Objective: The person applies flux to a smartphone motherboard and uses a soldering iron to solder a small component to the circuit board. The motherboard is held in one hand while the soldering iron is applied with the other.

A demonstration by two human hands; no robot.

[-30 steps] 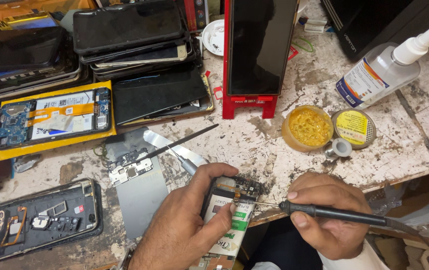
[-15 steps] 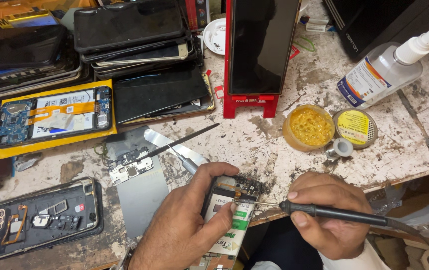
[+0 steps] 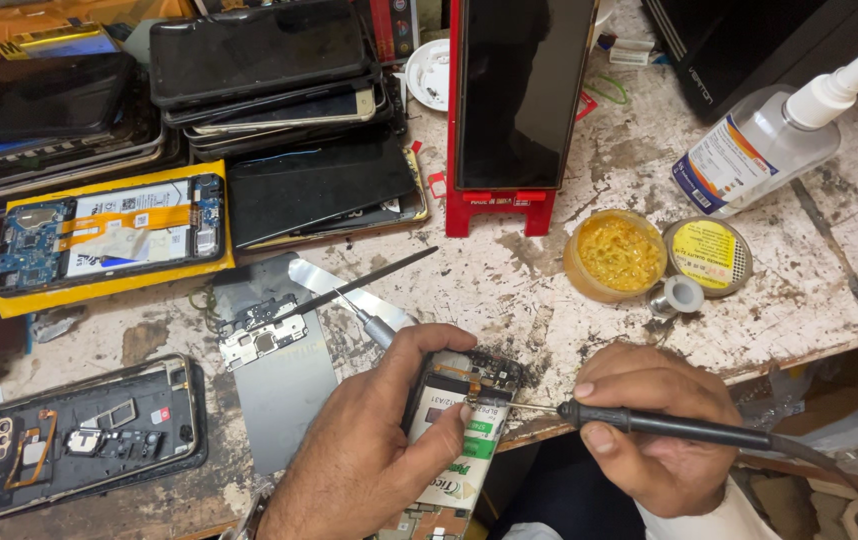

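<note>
Right hand [image 3: 654, 435] was closed around a black soldering iron [image 3: 669, 425], its fine tip laid against the small circuit board at the top of an opened phone [image 3: 454, 440]; the phone was clamped in the left hand [image 3: 379, 440], thumb pressed on its battery label, at the near edge of the bench [image 3: 829, 290]. Just beyond the phone, a screwdriver [image 3: 374, 325] and a metal pry blade [image 3: 334, 285] were laid; an open tin of yellow flux [image 3: 617, 255] and its lid [image 3: 707, 255] were set nearer the right edge, a spray bottle [image 3: 769, 140] behind them. A slip of the tip could be judged likely to bridge neighbouring pads or scorch the battery; the thumb, kept so close, might be burned.
</note>
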